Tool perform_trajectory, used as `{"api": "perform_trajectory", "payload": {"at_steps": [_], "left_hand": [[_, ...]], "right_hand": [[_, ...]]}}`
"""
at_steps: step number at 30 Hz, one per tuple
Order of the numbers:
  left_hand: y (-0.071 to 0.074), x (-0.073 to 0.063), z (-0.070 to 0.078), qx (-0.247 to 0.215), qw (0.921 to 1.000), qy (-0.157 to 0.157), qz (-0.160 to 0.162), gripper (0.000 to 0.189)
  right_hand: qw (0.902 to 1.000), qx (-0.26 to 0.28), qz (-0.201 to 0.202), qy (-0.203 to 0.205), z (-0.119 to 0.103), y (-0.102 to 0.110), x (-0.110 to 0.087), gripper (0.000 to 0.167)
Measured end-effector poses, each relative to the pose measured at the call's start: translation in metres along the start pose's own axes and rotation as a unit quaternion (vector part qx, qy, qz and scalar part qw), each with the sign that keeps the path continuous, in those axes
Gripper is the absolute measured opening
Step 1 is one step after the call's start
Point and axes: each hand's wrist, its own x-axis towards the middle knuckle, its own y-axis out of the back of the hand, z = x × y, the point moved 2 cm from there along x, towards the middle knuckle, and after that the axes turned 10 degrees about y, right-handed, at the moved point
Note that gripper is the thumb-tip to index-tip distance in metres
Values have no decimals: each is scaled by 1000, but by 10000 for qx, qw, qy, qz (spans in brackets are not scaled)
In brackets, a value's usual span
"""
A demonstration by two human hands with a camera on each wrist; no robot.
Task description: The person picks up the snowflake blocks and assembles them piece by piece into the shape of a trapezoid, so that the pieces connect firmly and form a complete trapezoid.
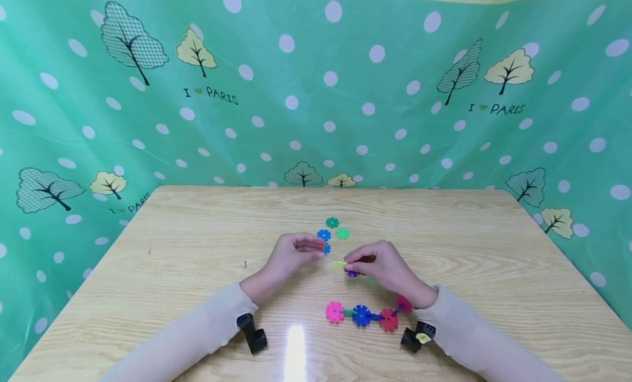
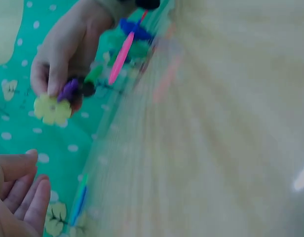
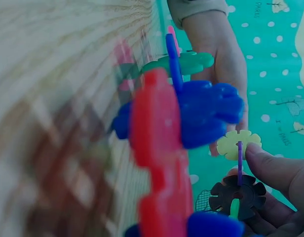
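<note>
My right hand pinches the end of a chain of interlocking notched plastic discs. At that end are a yellow disc, a purple disc and a black disc, slotted together. The chain runs on under my right wrist to a pink disc, a blue disc and a red disc near the table's front. My left hand hovers left of the yellow disc, fingers loosely bent with nothing between them in the left wrist view. A loose blue disc shows beside its fingertips.
Beyond my hands, another blue disc, a light green disc and a dark green disc lie on the wooden table. A polka-dot cloth hangs behind the table's far edge.
</note>
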Motion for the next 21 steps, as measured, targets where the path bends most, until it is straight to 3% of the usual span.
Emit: {"api": "perform_trajectory", "payload": {"at_steps": [5, 9, 14, 21], "left_hand": [[8, 15, -5, 25, 9986, 275, 454, 29], [8, 23, -11, 241, 9973, 373, 591, 29], [6, 26, -13, 836, 9940, 147, 695, 28], [0, 25, -13, 1897, 9772, -405, 864, 24]], "right_hand": [[9999, -57, -15, -132, 0, 0, -1, 9], [9998, -57, -13, -188, 1, 0, 0, 10], [9998, -69, -24, -171, 2, 1, 1, 10], [9999, -72, -61, -123, 1, 2, 1, 10]]}}
